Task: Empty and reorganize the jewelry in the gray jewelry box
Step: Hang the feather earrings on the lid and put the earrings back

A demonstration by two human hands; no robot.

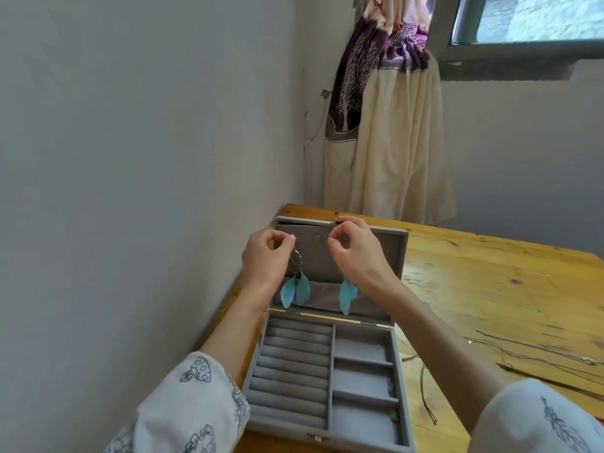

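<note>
The gray jewelry box stands open on the wooden table, its lid upright against the wall corner. My left hand pinches the hook of a blue feather earring at the holes in the lid's panel. A second blue feather earring hangs under my right hand, whose fingers pinch its top at the panel. The ring rolls and the right compartments look bare, apart from something small and dark at the right wall.
The wooden table extends right. Thin cords and chain necklaces lie on it to the right of the box. A wall is close on the left. A cream and purple curtain hangs behind the table under a window.
</note>
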